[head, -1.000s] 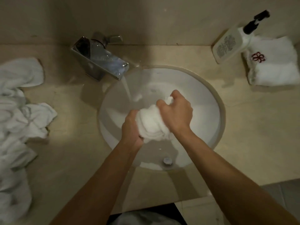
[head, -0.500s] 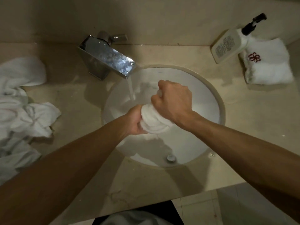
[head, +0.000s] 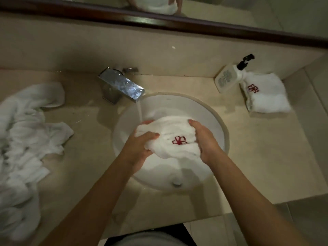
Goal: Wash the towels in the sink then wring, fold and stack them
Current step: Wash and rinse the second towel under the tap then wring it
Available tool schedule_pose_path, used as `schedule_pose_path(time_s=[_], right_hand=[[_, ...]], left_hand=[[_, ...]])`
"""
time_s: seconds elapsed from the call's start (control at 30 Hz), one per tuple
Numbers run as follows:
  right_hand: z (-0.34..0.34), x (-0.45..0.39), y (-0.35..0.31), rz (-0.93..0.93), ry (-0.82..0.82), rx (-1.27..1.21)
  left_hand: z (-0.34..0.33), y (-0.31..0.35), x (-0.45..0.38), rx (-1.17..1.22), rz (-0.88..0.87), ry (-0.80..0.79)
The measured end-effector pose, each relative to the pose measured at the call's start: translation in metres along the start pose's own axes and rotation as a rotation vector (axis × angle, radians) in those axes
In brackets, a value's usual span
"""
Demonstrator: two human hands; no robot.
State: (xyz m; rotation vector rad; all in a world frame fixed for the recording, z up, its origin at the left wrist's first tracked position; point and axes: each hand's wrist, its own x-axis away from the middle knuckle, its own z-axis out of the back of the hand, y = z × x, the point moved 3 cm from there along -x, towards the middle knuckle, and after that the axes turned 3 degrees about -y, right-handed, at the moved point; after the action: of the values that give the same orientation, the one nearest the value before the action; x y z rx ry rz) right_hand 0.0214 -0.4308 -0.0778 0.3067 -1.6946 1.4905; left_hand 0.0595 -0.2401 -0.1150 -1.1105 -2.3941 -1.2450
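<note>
- A soft white terry towel [head: 170, 137] with a red flower emblem is bunched over the round white sink [head: 218, 125].
- The left hand [head: 140, 148] and right hand [head: 204, 137] grip its opposite sides, fingers curled into the cloth.
- Water streams from the boxy chrome faucet [head: 122, 87].
- Crumpled towels [head: 24, 139] lie left on the beige stone counter [head: 257, 157]; a folded towel [head: 266, 96] sits right, beside a pump bottle [head: 229, 78].

A bathroom is showing here: a round sink [head: 220, 132] is sitting in a beige counter [head: 266, 157], under a tap [head: 122, 87], mirror [head: 230, 8] and soap bottle [head: 229, 77].
</note>
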Motion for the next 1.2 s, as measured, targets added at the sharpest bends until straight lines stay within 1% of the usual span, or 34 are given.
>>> schedule_pose_path(time_s=[0.03,0.07,0.1,0.17,0.23,0.27,0.33,0.37,0.47,0.53,0.6,0.63,0.67,0.73,0.8,0.83,0.9,0.97,1.03,1.07,1.1,1.13,1.17,1.2], right_hand=[[0.003,0.001,0.008,-0.138,-0.109,-0.141],[0.004,0.003,0.012,-0.211,-0.195,-0.223],[0.007,0.004,0.015,-0.238,-0.249,-0.256],[0.011,0.007,0.017,-0.207,-0.352,-0.300],[0.014,0.010,0.022,-0.097,-0.462,-0.337],[0.016,0.013,0.028,-0.046,-0.470,-0.266],[0.023,0.021,0.045,0.024,-0.406,-0.067],[0.024,0.024,0.050,0.066,-0.379,-0.009],[0.021,0.027,0.041,0.214,-0.378,0.190],[0.018,0.026,0.025,0.259,-0.384,0.390],[0.014,0.024,0.013,0.272,-0.426,0.557],[0.011,0.024,0.009,0.254,-0.451,0.592],[0.009,0.025,0.005,0.207,-0.464,0.562],[0.004,0.025,-0.002,0.139,-0.431,0.409],[-0.001,0.025,-0.012,0.197,-0.366,0.313],[-0.005,0.028,-0.019,0.247,-0.361,0.281],[-0.013,0.035,-0.031,0.364,-0.402,0.274],[-0.020,0.042,-0.041,0.465,-0.472,0.360],[-0.024,0.047,-0.048,0.502,-0.503,0.460],[-0.026,0.048,-0.051,0.526,-0.505,0.513],[-0.028,0.049,-0.055,0.572,-0.507,0.580],[-0.031,0.051,-0.057,0.636,-0.522,0.649],[-0.036,0.053,-0.058,0.693,-0.536,0.718],[-0.040,0.053,-0.056,0.730,-0.542,0.770]], left_hand=[[-0.005,0.003,0.005,0.010,-0.058,-0.026],[-0.010,0.005,0.010,0.036,-0.101,-0.038],[-0.014,0.004,0.015,0.081,-0.132,-0.045],[-0.020,0.001,0.024,0.207,-0.135,-0.053],[-0.022,-0.006,0.029,0.312,-0.119,-0.020],[-0.024,-0.008,0.033,0.351,-0.119,0.032],[-0.028,-0.013,0.037,0.386,-0.116,0.144],[-0.029,-0.017,0.039,0.400,-0.111,0.188],[-0.024,-0.029,0.044,0.451,-0.128,0.312],[-0.024,-0.035,0.048,0.477,-0.159,0.344],[-0.027,-0.041,0.054,0.518,-0.174,0.348],[-0.027,-0.044,0.057,0.549,-0.167,0.346],[-0.027,-0.047,0.061,0.574,-0.152,0.346],[-0.026,-0.054,0.064,0.589,-0.103,0.360],[-0.025,-0.061,0.065,0.603,-0.027,0.395],[-0.025,-0.064,0.065,0.600,0.001,0.414],[-0.023,-0.071,0.066,0.519,0.058,0.435],[-0.019,-0.075,0.072,0.432,0.107,0.427],[-0.013,-0.073,0.076,0.285,0.142,0.428],[-0.010,-0.066,0.077,0.108,0.157,0.447],[-0.006,-0.058,0.076,-0.196,0.158,0.448],[-0.002,-0.047,0.073,-0.597,0.148,0.500],[-0.003,-0.030,0.073,-0.973,0.054,0.591],[-0.011,-0.010,0.071,-1.166,-0.139,0.591]])
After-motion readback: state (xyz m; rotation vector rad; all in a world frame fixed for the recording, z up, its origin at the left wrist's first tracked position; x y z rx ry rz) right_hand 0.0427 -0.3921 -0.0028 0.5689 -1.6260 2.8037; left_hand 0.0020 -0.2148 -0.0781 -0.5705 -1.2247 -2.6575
